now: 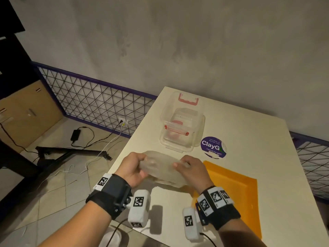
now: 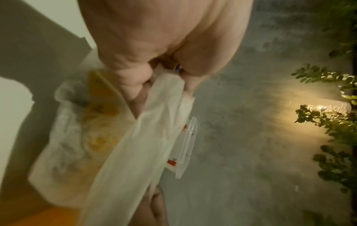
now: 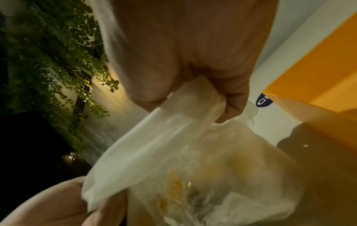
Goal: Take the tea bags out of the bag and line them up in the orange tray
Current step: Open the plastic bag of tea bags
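Note:
A cloudy clear plastic bag [image 1: 161,169] hangs above the table, stretched between both hands. My left hand [image 1: 134,167] grips its left top edge and my right hand [image 1: 188,166] grips the right top edge. In the left wrist view the bag [image 2: 135,152] runs from my left hand [image 2: 166,67] down to the other hand. Yellow-tagged tea bags [image 3: 177,192] show dimly through the plastic in the right wrist view, below my right hand [image 3: 195,91]. The orange tray [image 1: 236,189] lies flat on the table right of the bag, partly under my right wrist.
A clear lidded container with red clips [image 1: 181,125] stands behind the bag on the cream table [image 1: 240,132]. A round purple sticker [image 1: 213,146] sits beside it. The table's left edge runs near my left wrist; cables lie on the tiled floor [image 1: 74,157].

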`<state>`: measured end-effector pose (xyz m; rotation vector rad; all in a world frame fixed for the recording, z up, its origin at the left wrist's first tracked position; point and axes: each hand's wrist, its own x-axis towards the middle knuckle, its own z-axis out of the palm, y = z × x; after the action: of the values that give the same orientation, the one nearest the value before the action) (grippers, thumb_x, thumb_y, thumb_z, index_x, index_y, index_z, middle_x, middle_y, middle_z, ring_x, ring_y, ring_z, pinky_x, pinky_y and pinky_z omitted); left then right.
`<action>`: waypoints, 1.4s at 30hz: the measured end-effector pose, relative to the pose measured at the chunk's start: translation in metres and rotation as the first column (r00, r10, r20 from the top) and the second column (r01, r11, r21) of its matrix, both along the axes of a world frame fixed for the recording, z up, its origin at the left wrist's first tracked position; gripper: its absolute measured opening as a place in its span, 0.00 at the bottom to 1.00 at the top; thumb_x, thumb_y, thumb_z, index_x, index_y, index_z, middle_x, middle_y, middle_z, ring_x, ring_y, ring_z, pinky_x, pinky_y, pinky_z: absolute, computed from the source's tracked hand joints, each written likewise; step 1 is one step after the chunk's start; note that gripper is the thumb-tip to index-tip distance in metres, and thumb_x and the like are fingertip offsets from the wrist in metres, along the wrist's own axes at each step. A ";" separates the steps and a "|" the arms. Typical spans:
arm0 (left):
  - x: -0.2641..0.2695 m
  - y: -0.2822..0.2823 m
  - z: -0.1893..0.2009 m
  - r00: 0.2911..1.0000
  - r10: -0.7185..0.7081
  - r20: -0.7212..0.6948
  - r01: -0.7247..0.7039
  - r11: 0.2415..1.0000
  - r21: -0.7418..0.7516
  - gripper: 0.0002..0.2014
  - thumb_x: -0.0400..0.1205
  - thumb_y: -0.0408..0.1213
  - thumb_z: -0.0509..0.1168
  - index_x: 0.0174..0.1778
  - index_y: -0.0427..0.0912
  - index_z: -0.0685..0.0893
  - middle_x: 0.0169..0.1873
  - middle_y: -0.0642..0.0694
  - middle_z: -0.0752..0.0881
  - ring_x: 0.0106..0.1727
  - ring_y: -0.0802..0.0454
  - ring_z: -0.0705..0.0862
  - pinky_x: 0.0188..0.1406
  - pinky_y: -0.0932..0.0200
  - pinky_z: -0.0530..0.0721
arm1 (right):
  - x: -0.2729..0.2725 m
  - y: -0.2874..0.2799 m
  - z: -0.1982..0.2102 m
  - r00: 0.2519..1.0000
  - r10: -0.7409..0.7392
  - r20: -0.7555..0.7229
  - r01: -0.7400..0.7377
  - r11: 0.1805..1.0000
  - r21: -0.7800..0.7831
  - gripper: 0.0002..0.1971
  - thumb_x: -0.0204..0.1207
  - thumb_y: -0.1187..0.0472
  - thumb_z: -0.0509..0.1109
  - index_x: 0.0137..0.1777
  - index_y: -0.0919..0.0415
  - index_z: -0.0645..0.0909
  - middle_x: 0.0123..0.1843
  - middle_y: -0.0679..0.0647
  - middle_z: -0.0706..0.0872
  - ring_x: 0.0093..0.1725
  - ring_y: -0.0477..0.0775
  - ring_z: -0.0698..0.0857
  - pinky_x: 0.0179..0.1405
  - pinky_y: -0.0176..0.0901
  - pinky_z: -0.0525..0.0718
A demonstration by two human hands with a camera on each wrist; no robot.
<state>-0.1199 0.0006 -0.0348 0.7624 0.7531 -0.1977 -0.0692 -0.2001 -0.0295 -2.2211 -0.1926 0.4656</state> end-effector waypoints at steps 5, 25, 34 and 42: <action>-0.009 -0.015 -0.013 0.961 -0.271 0.054 0.261 0.955 0.142 0.16 0.76 0.39 0.72 0.55 0.34 0.91 0.53 0.35 0.91 0.47 0.42 0.90 0.44 0.53 0.87 | 0.025 -0.001 -0.028 0.946 -0.191 -0.260 0.225 0.969 0.107 0.10 0.80 0.50 0.67 0.43 0.54 0.83 0.52 0.58 0.90 0.54 0.64 0.88 0.60 0.60 0.86; -0.006 -0.005 -0.034 0.996 0.003 -0.094 0.035 0.915 0.401 0.12 0.77 0.41 0.71 0.55 0.42 0.85 0.46 0.38 0.91 0.44 0.38 0.90 0.45 0.43 0.88 | -0.005 0.012 -0.038 0.992 -0.127 -0.014 0.127 0.984 0.127 0.07 0.80 0.50 0.69 0.49 0.48 0.72 0.45 0.52 0.85 0.47 0.55 0.86 0.49 0.61 0.87; -0.027 0.001 -0.022 0.876 -0.466 0.127 -0.181 -0.072 0.981 0.18 0.70 0.34 0.74 0.52 0.53 0.79 0.53 0.54 0.77 0.55 0.52 0.76 0.55 0.56 0.78 | -0.001 0.013 -0.025 0.961 -0.033 0.275 0.042 0.999 -0.026 0.08 0.81 0.65 0.66 0.46 0.56 0.69 0.42 0.52 0.80 0.41 0.54 0.81 0.39 0.49 0.80; -0.019 -0.020 -0.022 0.682 -0.587 -0.435 0.270 -0.351 0.897 0.23 0.75 0.42 0.70 0.67 0.54 0.78 0.59 0.49 0.84 0.54 0.43 0.86 0.48 0.51 0.84 | -0.003 0.011 -0.028 0.905 0.338 0.260 -0.328 0.941 -0.083 0.29 0.67 0.81 0.61 0.49 0.47 0.91 0.70 0.45 0.72 0.67 0.52 0.77 0.66 0.43 0.79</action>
<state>-0.1392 -0.0198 -0.0567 2.6922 0.1009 -0.2226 -0.0723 -0.1890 -0.0572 -2.2899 -0.7246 0.3452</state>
